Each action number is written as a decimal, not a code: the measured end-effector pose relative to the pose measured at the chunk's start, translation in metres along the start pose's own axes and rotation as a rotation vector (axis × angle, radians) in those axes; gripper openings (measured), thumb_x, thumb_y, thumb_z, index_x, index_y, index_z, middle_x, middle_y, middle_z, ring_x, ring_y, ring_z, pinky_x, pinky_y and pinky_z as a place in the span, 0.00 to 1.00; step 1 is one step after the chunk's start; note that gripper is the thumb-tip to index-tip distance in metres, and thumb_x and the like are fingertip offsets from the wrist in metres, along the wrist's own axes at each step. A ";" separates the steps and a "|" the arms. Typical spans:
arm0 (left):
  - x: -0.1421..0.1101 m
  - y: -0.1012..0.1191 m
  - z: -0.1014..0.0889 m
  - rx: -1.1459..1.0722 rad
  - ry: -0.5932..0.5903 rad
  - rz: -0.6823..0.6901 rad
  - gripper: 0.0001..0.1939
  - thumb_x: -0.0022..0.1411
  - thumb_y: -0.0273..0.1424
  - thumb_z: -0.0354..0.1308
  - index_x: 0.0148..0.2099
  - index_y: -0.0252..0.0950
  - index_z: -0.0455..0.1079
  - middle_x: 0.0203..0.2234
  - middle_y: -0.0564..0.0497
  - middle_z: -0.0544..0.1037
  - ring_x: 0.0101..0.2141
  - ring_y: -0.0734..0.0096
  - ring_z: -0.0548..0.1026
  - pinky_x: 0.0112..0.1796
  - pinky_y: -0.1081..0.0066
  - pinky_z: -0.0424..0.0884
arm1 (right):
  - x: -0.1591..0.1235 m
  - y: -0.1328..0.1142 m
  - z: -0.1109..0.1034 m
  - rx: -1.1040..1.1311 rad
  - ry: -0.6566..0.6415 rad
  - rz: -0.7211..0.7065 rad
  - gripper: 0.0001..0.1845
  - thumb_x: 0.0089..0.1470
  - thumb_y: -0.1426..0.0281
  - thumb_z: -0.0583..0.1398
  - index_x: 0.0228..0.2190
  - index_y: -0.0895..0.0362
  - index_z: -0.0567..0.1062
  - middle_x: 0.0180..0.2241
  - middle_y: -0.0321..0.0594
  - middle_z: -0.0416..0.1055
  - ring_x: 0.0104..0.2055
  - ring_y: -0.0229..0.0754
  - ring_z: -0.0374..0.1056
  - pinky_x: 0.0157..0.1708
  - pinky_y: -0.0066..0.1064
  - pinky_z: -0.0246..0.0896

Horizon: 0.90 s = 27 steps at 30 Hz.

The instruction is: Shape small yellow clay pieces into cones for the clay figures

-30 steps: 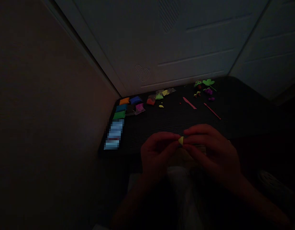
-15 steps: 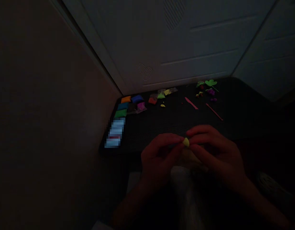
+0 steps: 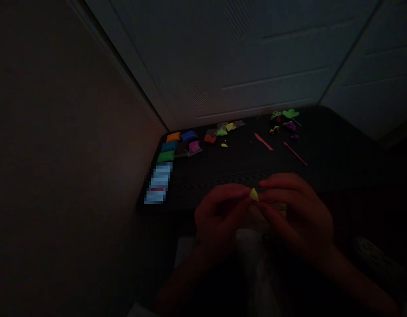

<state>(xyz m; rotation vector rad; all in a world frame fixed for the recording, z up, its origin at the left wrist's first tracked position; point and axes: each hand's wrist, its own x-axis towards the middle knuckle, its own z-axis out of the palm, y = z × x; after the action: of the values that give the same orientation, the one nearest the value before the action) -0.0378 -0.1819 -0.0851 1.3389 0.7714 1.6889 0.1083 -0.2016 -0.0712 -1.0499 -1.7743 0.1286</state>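
Between my fingertips is a small piece of yellow modelling clay (image 3: 254,194), pinched into a pointed, roughly triangular shape. My left hand (image 3: 219,213) grips it from the left with thumb and forefinger. From the other side, the thumb and fingers of my right hand (image 3: 297,211) press on it, with the forefinger raised a little above. Both hands are just in front of the table's near edge. Beyond them on the dark table (image 3: 210,171) lie a pink clay knife (image 3: 263,141), a thin pink stick tool (image 3: 295,153) and a small yellow clay bit (image 3: 224,145).
Bagged clay in several colours, such as a green pack (image 3: 166,156) and a red pack (image 3: 210,137), lies along the left and back. A pixelated bright rectangle (image 3: 159,182) is at the left edge. Green clover-like (image 3: 291,114) and purple (image 3: 291,127) clay shapes sit back right, before a white panel (image 3: 272,57).
The yellow clay has shifted slightly left and turned between my fingers, its outline now more pointed. My right fingers have moved a little left with it.
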 end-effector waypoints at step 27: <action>0.009 0.000 -0.006 0.169 -0.176 0.231 0.14 0.54 0.21 0.62 0.41 0.42 0.75 0.37 0.54 0.77 0.43 0.73 0.75 0.46 0.70 0.72 | -0.001 0.001 0.003 0.204 -0.007 0.046 0.13 0.51 0.73 0.62 0.40 0.52 0.72 0.42 0.35 0.69 0.46 0.35 0.64 0.47 0.26 0.61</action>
<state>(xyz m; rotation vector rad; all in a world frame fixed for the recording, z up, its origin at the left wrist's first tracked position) -0.0440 -0.1739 -0.0826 1.7256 0.6895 1.6815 0.1063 -0.2009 -0.0740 -0.9437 -1.7045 0.3348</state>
